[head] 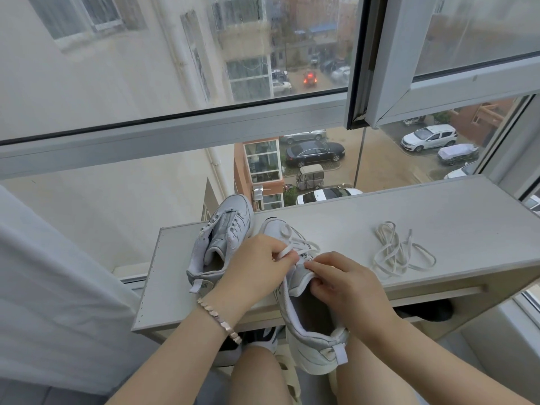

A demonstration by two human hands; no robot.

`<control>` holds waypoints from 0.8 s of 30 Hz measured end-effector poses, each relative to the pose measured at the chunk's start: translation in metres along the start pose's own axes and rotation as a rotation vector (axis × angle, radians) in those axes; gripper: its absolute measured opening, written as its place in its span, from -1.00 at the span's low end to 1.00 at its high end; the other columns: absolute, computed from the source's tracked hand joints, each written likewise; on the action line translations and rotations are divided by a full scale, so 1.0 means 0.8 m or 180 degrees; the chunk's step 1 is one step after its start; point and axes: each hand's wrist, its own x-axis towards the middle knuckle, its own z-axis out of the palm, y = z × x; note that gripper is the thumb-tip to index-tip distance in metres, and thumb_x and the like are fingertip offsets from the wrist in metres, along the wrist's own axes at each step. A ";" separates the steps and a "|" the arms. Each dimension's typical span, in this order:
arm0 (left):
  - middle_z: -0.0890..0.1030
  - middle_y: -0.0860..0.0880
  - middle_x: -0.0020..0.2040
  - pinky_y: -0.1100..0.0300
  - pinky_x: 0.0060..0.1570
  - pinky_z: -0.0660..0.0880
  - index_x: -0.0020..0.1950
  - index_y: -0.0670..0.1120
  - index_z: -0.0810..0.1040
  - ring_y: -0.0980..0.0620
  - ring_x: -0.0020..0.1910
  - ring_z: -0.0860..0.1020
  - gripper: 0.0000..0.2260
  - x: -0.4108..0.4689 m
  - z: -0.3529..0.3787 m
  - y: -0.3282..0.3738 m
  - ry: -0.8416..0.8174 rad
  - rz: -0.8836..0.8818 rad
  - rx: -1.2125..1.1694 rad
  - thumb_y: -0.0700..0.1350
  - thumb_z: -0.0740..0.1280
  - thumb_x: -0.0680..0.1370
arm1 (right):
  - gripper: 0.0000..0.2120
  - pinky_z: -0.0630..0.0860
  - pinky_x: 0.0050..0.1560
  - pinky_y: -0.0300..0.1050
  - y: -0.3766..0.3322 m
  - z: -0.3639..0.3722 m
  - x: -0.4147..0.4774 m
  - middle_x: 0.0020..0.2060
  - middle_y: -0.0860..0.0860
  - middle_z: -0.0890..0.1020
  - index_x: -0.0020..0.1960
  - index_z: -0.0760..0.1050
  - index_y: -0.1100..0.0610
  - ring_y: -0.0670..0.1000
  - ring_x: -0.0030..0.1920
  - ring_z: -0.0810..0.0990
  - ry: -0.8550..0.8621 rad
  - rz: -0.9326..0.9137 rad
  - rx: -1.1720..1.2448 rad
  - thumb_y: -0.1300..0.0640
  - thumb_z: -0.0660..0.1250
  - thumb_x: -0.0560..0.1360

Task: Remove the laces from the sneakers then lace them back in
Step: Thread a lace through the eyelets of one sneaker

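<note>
Two white sneakers lie on a pale shelf top (380, 211) by the window. The left sneaker (222, 232) has bare eyelets and no lace. The right sneaker (309, 311) hangs over the shelf's front edge, heel toward me, with its lace (295, 244) partly threaded near the toe. My left hand (257, 267) pinches a loop of that lace above the tongue. My right hand (347, 287) grips the top of the tongue with fingers curled over its edge. A loose white lace (400, 252) lies tangled on the shelf to the right.
A window sash (438, 92) swings inward above the shelf's right side. A white curtain (58, 273) hangs at the left. Dark shoes (423, 312) sit in the shelf's compartment below. My bare knees are under the shelf's front edge.
</note>
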 end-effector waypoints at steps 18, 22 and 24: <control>0.61 0.07 -0.01 0.52 0.01 0.32 0.02 -0.07 0.65 0.17 0.02 0.49 -0.74 -0.027 0.039 -0.033 0.0912 0.0437 -0.0415 -0.03 0.32 0.40 | -0.82 0.38 -0.50 -0.43 -0.001 -0.005 0.076 -0.39 -0.13 0.48 0.02 0.61 0.13 -0.12 -0.43 0.47 -0.1888 0.1537 0.0770 0.15 0.25 0.52; 0.51 0.19 -0.21 0.36 -0.09 0.39 -0.05 -0.06 0.62 0.09 -0.09 0.47 -0.71 -0.033 0.048 -0.038 0.1021 0.0522 -0.0320 0.06 0.19 0.45 | -0.81 0.49 -0.44 -0.33 -0.004 -0.008 0.107 -0.36 0.01 0.58 0.10 0.57 0.12 -0.07 -0.47 0.55 -0.2769 0.1571 0.0409 0.16 0.23 0.54; 0.46 0.21 -0.29 0.41 -0.17 0.35 -0.10 -0.06 0.60 0.09 -0.14 0.46 -0.74 -0.033 0.051 -0.037 0.1156 0.0485 -0.0375 0.04 0.19 0.46 | -0.81 0.54 -0.37 -0.29 -0.004 -0.008 0.118 -0.27 0.11 0.64 0.09 0.57 0.14 0.00 -0.34 0.61 -0.3006 0.1551 0.0376 0.15 0.25 0.53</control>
